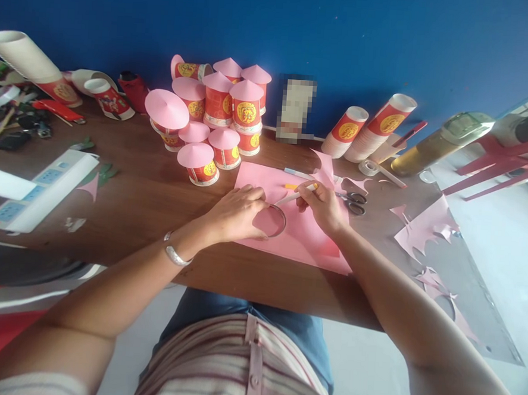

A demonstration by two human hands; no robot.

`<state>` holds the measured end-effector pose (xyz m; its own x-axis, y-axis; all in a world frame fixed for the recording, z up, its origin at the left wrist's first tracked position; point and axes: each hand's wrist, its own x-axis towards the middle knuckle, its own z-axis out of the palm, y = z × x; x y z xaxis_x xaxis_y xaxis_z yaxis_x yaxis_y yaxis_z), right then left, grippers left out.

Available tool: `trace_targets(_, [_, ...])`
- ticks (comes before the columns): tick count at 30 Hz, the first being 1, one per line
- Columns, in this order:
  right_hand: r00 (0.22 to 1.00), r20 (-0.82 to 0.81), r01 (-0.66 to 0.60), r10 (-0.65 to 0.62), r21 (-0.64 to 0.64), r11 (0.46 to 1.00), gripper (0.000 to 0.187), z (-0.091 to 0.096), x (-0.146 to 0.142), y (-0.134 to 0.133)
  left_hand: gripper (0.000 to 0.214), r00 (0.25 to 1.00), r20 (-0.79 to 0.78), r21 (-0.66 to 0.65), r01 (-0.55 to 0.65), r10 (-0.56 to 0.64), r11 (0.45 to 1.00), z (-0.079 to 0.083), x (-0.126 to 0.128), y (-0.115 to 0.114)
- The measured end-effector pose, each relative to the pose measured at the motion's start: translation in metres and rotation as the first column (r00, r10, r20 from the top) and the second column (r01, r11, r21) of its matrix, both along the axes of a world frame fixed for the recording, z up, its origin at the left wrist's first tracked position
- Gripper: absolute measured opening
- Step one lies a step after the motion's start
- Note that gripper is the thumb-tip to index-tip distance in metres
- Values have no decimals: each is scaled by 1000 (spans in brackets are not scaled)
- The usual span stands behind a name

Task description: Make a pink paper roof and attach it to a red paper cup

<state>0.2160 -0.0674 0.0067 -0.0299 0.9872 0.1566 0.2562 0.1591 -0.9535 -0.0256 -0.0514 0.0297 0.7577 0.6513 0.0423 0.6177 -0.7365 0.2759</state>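
A pink paper sheet [302, 232] lies on the brown table [156, 197] in front of me. My left hand [236, 211] presses down on a round ring [275, 221] that rests on the sheet, fingers curled over its left rim. My right hand [323, 206] pinches a white pen with an orange band [297, 193], its tip at the ring's upper edge. A silver bracelet sits on my left wrist.
Several red paper cups with pink cone lids [215, 117] cluster behind the sheet. Scissors [355, 203], a tape roll [368, 167], stacked cups [366, 132], a bottle [441, 143] and pink scraps [423, 228] lie to the right. A power strip [36, 189] and clutter are at the left.
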Motion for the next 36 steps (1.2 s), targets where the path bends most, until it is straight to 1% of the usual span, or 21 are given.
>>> trace_targets(3, [994, 97, 50, -48, -24, 998, 42, 3, 2, -16, 60, 1000, 3, 5, 2, -2, 1000, -1, 0, 0])
trace_targets(5, [983, 163, 83, -79, -16, 996, 39, 4, 3, -29, 59, 1000, 4, 8, 2, -2, 1000, -2, -1, 0])
trace_targets(10, [945, 297, 126, -138, 60, 990, 30, 0, 1, -62, 59, 1000, -18, -13, -8, 8, 1000, 0, -1, -1])
trace_targets(12, [914, 369, 130, -167, 123, 984, 26, -2, -1, -74, 59, 1000, -6, -21, -6, 6, 1000, 0, -1, 0])
trace_targets(15, [850, 489, 82, -196, 245, 966, 20, -5, -6, -91, 60, 1000, 13, -17, 3, -3, 1000, -2, -1, 1])
trace_targets(19, [732, 626, -31, -269, 425, 905, 15, -7, -18, -111, 63, 1000, 8, -26, 1, 0, 1000, -1, 0, 0])
trace_targets(21, [677, 669, -82, -306, 482, 872, 12, -7, -25, -119, 62, 1000, 1, -28, -7, 7, 1000, 0, 1, 0])
trace_targets(24, [623, 704, -143, -341, 531, 835, 10, -7, -37, -130, 61, 1000, -2, -28, -14, 14, 999, 0, 1, -1])
trace_targets(27, [596, 724, -177, -349, 542, 822, 14, -5, -49, -139, 58, 1000, 3, -21, -18, 19, 1000, -1, 1, 0])
trace_targets(30, [579, 736, -190, -350, 540, 820, 12, -4, -60, -146, 55, 1000, 6, -17, -22, 22, 1000, -2, 1, 0])
trace_targets(33, [590, 728, -206, -350, 555, 806, 9, -5, -70, -150, 58, 1000, 0, -27, -25, 25, 999, -2, 1, 0])
trace_targets(36, [604, 712, -216, -359, 579, 786, 9, -8, -79, -150, 61, 999, -11, -44, -31, 31, 999, 0, 2, -1])
